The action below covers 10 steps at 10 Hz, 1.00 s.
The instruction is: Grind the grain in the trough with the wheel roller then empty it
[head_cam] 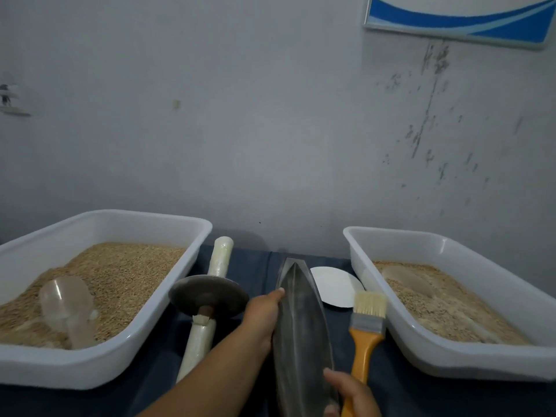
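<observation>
A dark metal boat-shaped trough [302,332] lies lengthwise in the middle of the table; I see no grain inside it. My left hand [263,317] grips its left rim, thumb on the edge. My right hand [350,392] holds the trough's near right side together with the orange handle of a paintbrush [365,329], whose pale bristles point away from me. The wheel roller [207,296], a dark metal disc on a white wrapped axle, lies on the cloth to the left of the trough, untouched.
A white tub [99,365] of whole grain with a clear plastic scoop [67,305] stands at the left. Another white tub [451,362] with finer ground grain stands at the right. A white round plate [335,285] lies behind the brush. A dark blue cloth [258,266] covers the table.
</observation>
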Each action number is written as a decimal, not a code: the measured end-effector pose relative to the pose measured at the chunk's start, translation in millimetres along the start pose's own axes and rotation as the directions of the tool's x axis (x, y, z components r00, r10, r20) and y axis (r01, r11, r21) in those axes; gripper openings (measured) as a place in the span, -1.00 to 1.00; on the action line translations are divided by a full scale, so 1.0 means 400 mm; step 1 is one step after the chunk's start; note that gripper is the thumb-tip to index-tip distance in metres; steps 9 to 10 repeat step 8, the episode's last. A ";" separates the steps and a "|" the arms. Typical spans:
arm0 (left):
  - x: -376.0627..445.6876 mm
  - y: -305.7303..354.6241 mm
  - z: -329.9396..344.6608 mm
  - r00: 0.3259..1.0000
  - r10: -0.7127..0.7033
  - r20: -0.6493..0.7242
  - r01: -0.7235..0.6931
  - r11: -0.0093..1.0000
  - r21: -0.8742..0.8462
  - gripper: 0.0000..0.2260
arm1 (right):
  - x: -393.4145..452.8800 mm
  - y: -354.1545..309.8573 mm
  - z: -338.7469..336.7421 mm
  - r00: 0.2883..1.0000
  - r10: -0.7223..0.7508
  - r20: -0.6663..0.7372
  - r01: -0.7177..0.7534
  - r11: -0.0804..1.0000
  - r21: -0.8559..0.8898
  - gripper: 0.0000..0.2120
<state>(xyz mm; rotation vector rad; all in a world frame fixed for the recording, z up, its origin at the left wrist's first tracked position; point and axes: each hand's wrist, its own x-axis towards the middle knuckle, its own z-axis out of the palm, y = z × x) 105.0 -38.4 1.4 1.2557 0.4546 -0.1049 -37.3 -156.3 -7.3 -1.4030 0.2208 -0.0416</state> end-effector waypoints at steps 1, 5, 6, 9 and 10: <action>0.006 0.005 0.001 0.992 0.117 -0.040 -0.106 0.972 0.210 -0.75 | -0.016 -0.009 0.023 0.979 -0.164 -0.124 0.151 0.983 -0.109 -0.58; -0.185 -0.029 -0.102 0.771 0.572 0.282 -0.622 0.579 0.527 -0.71 | 0.120 -0.089 -0.137 0.970 -0.134 0.202 0.238 0.369 -0.898 -0.71; -0.212 -0.037 -0.135 0.713 0.587 0.383 -0.686 0.469 0.557 -0.77 | 0.145 -0.074 -0.148 0.965 -0.103 0.240 0.254 0.157 -0.954 -0.68; -0.227 -0.052 -0.198 0.646 0.642 0.413 -0.758 0.474 0.449 -0.80 | 0.126 -0.079 -0.171 0.965 -0.131 0.227 0.236 0.053 -0.970 -0.43; -0.227 -0.052 -0.198 0.646 0.642 0.413 -0.758 0.474 0.449 -0.80 | 0.126 -0.079 -0.171 0.965 -0.131 0.227 0.236 0.053 -0.970 -0.43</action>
